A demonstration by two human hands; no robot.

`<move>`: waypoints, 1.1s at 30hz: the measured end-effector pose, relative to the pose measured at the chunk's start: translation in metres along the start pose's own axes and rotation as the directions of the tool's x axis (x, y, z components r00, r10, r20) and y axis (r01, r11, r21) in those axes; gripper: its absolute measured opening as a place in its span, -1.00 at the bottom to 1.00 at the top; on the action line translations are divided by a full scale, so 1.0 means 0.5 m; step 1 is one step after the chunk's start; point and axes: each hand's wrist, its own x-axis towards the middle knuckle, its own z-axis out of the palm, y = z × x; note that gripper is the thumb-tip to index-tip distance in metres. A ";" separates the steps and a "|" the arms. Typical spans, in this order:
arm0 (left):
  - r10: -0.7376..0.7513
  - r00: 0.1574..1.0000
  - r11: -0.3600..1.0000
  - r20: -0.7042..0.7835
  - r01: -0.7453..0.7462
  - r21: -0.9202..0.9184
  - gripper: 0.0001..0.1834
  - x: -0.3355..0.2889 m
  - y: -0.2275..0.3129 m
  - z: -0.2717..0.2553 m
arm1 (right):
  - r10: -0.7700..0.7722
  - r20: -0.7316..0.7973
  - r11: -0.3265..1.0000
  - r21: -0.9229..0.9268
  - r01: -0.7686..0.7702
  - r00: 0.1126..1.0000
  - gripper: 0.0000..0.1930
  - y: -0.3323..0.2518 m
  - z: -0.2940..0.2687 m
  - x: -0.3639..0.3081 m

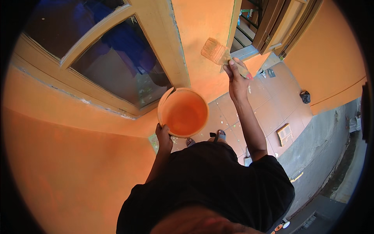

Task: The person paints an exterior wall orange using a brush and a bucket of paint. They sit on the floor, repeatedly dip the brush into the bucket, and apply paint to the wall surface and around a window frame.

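Observation:
My left hand grips the near left rim of a round orange bucket, which has a broken notch in its far left edge. Inside the bucket the walls and bottom are orange; how much paint it holds I cannot tell. My right hand is raised ahead and to the right, fingers closed round the handle of a wide paintbrush. The paint-coated bristles point up and left, in front of the orange wall between window and doorway. Whether they touch the wall is hard to tell.
A wood-framed glass window stands at the left. An open doorway lies beyond the brush. On the spattered tile floor are a black bag and a flat rectangular block. Grey concrete borders the tiles at right.

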 end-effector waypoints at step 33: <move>0.050 0.941 0.967 -0.335 -0.130 -0.220 -0.83 0.013 -0.048 0.038 | -0.260 0.894 -0.630 0.130 0.766 -0.366 -0.90 -0.522 0.544 0.301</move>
